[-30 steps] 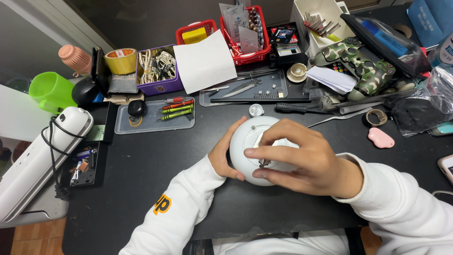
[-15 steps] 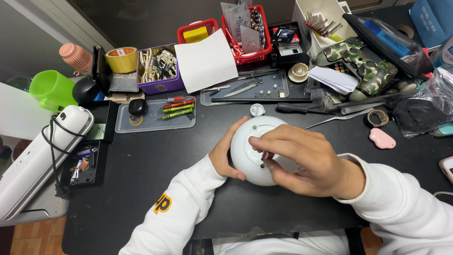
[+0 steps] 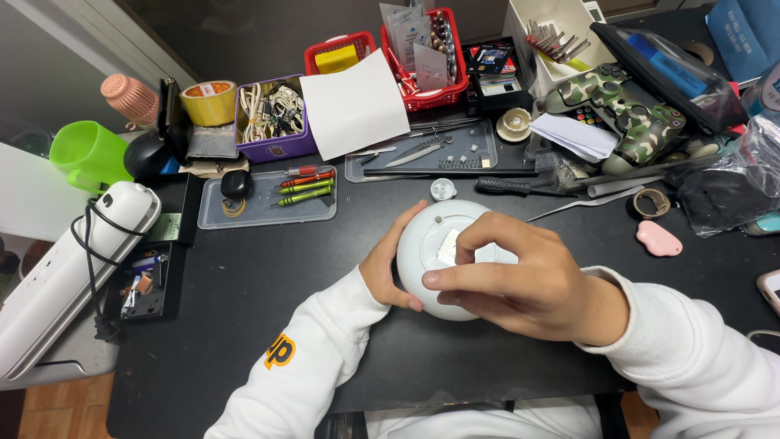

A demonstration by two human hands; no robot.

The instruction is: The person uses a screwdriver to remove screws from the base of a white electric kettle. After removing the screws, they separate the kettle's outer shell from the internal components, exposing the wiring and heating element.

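Far left on black counter: long white plastic housing wrapped with black cord, bright green plastic cup behind it. Clear flat tray with small red and green screwdrivers further right. Centre, near front edge: round white plastic dome-shaped device. Left hand cups its left side, fingers curled against shell. Right hand lies over top, fingers pinched closed on small pale part at centre. Pink oval plastic piece right, apart.

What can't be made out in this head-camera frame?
- Head view: the near side of the round white plastic casing, covered by the right hand.
- Head view: left hand fingers, hidden behind the casing.
- Head view: the pale phone-like slab, cut off by the right edge.
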